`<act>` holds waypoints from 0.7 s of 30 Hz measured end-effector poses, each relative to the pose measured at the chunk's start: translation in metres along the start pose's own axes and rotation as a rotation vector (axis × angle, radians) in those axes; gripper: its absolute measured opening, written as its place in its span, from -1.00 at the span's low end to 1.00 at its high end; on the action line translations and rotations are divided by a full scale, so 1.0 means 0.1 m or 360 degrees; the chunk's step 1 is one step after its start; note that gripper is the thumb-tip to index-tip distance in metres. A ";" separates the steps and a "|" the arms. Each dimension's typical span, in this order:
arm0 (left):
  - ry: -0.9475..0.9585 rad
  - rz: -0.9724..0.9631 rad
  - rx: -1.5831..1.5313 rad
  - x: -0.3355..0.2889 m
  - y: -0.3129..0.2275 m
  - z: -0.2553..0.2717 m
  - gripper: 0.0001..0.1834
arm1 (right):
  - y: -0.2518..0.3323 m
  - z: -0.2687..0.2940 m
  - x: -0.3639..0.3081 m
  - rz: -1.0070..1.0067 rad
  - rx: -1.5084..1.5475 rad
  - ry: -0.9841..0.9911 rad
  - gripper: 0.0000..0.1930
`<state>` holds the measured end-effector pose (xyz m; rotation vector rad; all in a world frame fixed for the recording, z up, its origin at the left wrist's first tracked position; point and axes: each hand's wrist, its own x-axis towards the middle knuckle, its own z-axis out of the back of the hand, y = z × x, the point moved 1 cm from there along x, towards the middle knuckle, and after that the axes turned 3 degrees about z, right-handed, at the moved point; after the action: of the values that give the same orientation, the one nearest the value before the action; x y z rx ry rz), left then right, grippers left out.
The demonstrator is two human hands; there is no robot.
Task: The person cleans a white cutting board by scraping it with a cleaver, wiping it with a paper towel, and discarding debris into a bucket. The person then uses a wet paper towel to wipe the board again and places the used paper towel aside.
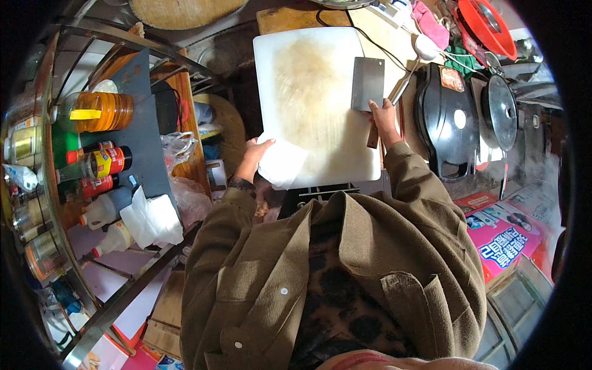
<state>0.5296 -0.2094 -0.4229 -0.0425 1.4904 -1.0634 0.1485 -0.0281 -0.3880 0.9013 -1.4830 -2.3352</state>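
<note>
A large white cutting board [311, 92], stained brown across its middle, lies in front of me. My right hand [386, 123] is closed round a cleaver [368, 83] at the board's right edge. The broad grey blade points away from me, and the end of its wooden handle shows below my fingers. At the board's near left corner, my left hand [251, 155] pinches a white paper towel or thin cloth [285, 163], which I cannot tell apart. That white sheet lies over the corner of the board, with my thumb on top of it.
To the right sits a black electric griddle [449, 120], its lid shut, beside a dark round lid [499, 112]. A red basin [490, 28] stands at the far right. On the left, a metal rack holds an oil jug [102, 112] and several sauce bottles [110, 161].
</note>
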 end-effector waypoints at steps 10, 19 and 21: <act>0.0075 0.0034 -0.0123 0.02 0.03 0.02 -0.53 | 0.31 -0.54 0.32 -0.0133 0.0002 0.0382 -0.71; 0.0107 0.0057 -0.0125 0.02 0.04 0.03 -0.57 | 0.30 -1.06 0.28 0.0137 -0.0217 0.0584 -0.59; 0.0095 -0.0004 -0.0126 0.04 0.08 0.03 -0.59 | 0.25 -1.11 0.34 0.0177 -0.0382 0.0545 -0.61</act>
<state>0.5353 -0.2091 -0.4300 -0.0690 1.5863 -1.0151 0.1859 -0.1383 -0.4115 1.0568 -1.0642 -2.0925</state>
